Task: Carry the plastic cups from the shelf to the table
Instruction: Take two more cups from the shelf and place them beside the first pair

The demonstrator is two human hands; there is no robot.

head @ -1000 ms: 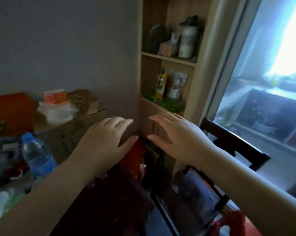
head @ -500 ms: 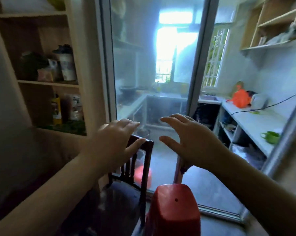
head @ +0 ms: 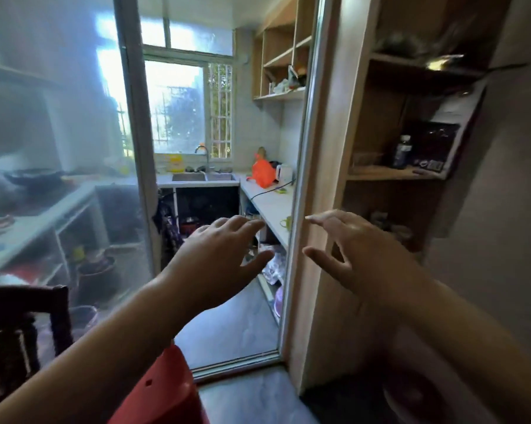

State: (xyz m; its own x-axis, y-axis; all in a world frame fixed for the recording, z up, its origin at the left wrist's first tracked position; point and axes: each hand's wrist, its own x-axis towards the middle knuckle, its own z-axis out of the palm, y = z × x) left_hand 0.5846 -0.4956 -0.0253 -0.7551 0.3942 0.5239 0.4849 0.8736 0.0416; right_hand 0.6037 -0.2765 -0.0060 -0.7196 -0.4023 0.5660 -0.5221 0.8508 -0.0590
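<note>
My left hand (head: 218,258) and my right hand (head: 359,255) are both held out in front of me at chest height, palms down, fingers spread, holding nothing. A wooden shelf unit (head: 392,175) stands at the right, just beyond my right hand. On its middle board sit a dark bottle (head: 401,153) and a blurred clear container (head: 366,159). I cannot pick out any plastic cups for certain; the shelf's contents are dim and blurred. No table is in view.
A doorway with a sliding glass panel (head: 59,179) opens onto a kitchen with a white counter (head: 267,200), sink and orange bag (head: 262,174). A dark wooden chair (head: 22,325) stands at lower left, a red plastic stool (head: 163,393) below my left arm.
My view has swung steadily to the right, away from the table and left-hand shelf, past the glass door, to the right-hand shelf unit. Both hands stayed open and empty in front of me.
</note>
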